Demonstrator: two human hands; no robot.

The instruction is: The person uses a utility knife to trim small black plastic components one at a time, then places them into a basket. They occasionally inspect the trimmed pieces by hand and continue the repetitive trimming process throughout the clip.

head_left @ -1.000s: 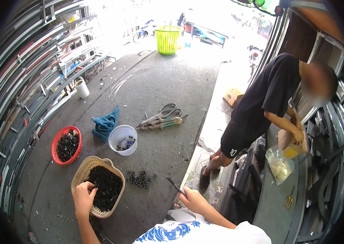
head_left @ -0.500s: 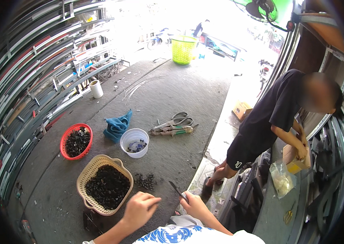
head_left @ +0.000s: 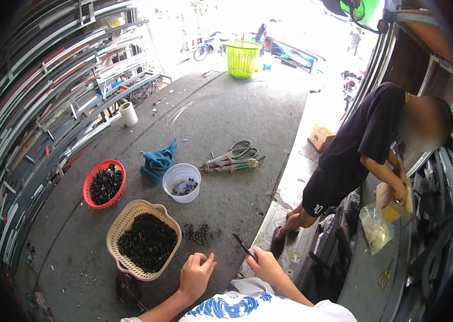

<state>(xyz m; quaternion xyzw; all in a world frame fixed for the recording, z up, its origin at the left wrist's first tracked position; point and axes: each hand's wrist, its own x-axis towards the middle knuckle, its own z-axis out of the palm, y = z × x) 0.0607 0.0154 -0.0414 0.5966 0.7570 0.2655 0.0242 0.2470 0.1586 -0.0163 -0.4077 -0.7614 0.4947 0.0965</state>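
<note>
My right hand (head_left: 265, 266) is wrapped round a utility knife (head_left: 241, 242), its dark blade pointing up and to the left. To the left of it, my left hand (head_left: 196, 276) is closed, thumb and fingertips drawn together; whatever they may hold is too small to make out. Just beyond that hand lies a loose pile of small black pieces (head_left: 196, 233) on the dark table (head_left: 248, 121). A beige basket (head_left: 115, 231) full of small black parts (head_left: 149, 241) stands at its left.
Farther off are a red basket (head_left: 86, 188) of black parts, a white tub (head_left: 182, 197), a blue cloth (head_left: 158, 162), scissors (head_left: 242, 150) and pliers (head_left: 232, 165). A green basket (head_left: 241, 60) stands at the far end. At the right a person (head_left: 363, 137) handles a cardboard box (head_left: 392, 206).
My left hand has come nearer to me, away from the pile, and its fingers curl more. The right hand with the knife has shifted slightly right. The view has tilted a little.
</note>
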